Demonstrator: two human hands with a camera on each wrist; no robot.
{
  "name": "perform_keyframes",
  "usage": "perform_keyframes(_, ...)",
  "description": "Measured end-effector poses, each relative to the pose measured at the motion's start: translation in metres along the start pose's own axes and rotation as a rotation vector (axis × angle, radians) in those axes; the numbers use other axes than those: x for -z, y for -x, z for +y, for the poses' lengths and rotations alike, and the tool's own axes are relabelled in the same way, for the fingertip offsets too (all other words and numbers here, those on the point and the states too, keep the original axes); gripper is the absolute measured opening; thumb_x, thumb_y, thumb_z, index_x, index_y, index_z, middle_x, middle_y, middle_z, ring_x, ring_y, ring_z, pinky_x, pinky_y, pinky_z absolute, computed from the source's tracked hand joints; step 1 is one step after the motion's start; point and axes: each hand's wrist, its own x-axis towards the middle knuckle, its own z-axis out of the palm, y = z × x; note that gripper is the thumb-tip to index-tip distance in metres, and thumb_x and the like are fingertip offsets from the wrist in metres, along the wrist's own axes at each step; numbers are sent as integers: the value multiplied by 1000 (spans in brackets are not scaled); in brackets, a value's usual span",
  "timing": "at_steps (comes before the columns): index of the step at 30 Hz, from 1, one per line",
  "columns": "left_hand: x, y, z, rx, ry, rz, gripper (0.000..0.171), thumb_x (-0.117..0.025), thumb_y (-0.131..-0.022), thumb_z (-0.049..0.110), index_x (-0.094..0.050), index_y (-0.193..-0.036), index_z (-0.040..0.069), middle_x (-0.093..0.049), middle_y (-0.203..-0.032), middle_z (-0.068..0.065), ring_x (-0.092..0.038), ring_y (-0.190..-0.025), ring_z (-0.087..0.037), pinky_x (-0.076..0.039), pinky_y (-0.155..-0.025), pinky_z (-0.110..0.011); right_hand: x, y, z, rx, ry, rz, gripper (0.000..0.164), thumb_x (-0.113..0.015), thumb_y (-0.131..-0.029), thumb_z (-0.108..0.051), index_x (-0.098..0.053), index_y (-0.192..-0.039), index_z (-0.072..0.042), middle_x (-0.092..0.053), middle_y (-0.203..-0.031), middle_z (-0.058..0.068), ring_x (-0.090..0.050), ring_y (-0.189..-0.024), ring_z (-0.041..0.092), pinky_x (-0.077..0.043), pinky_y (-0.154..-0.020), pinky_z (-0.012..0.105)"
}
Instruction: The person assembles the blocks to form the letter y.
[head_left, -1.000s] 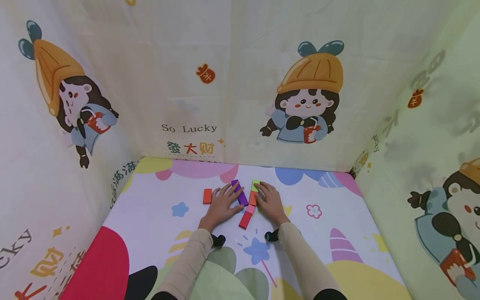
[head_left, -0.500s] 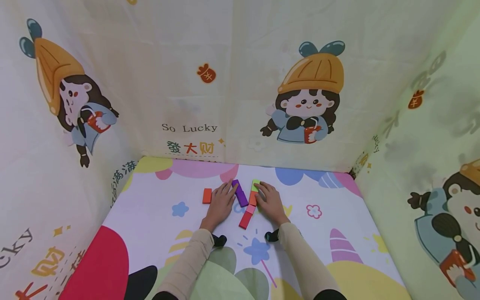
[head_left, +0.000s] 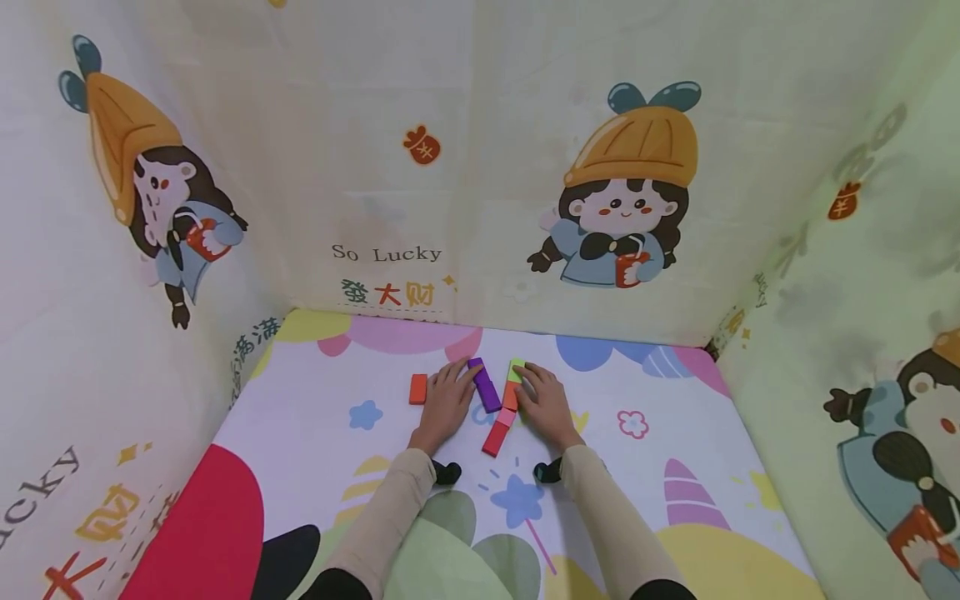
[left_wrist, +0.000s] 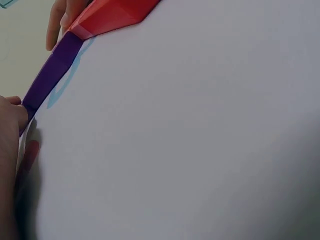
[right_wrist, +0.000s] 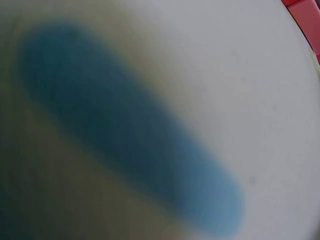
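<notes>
1. Head view: neither hand is clenched. The left hand lies with its fingers loosely extended, fingertips at the upper end of a long, smooth purple bar; whether that bar is one block or two is too small to tell.
2. Head view: the right hand is likewise relaxed, its fingertips against the right side of a light-green rectangular block and the orange rectangular block below it.
3. Head view: below the orange block, a short pink block and a red rectangular block carry the line toward the person, slanting left. The purple bar leans up and left from this line, so the arrangement forks like a Y. A separate orange-red rectangular block lies just beside the left hand's outer edge. All lie on a white mat printed with coloured shapes.
4. Left wrist view: the left hand, cut off by the left edge, touches one end of the purple bar; the other end meets the red and pink pieces, with the right hand's fingers just beyond.
5. Right wrist view: pink and red pieces show in the upper right corner. A blurred blue shape fills much of the view, and the right hand's grip cannot be told here.
</notes>
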Motion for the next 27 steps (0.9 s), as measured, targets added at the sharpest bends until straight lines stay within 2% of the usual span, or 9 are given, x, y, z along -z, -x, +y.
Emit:
perform_keyframes(8, -5, -9, -2, 35, 6, 27, 41, -57, -107, 30, -57, -148, 31, -51, -157, -3, -41, -147, -31, -35, -113, -57, 0, 0, 3, -3, 3, -6, 51, -56, -106, -40, -50, -155, -25, -44, -164, 10, -36, -154, 35, -26, -125, 62)
perform_keyframes(21, 0, -9, 1, 34, 25, 36, 41, -59, -107, 30, -59, -148, 29, -52, -157, -4, -42, -146, -33, -36, -113, -58, -2, -1, 5, 20, 1, 18, 51, -57, -105, -38, -52, -154, -24, -45, -163, 11, -37, -153, 36, -28, -124, 63)
perform_keyframes(27, 1, -9, 3, 37, -1, 21, 42, -57, -108, 33, -58, -149, 31, -51, -158, -3, -42, -147, -33, -35, -115, -58, -1, -1, 4, 9, 0, 5, 51, -56, -106, -38, -51, -154, -24, -44, -164, 10, -36, -154, 35, -26, -125, 62)
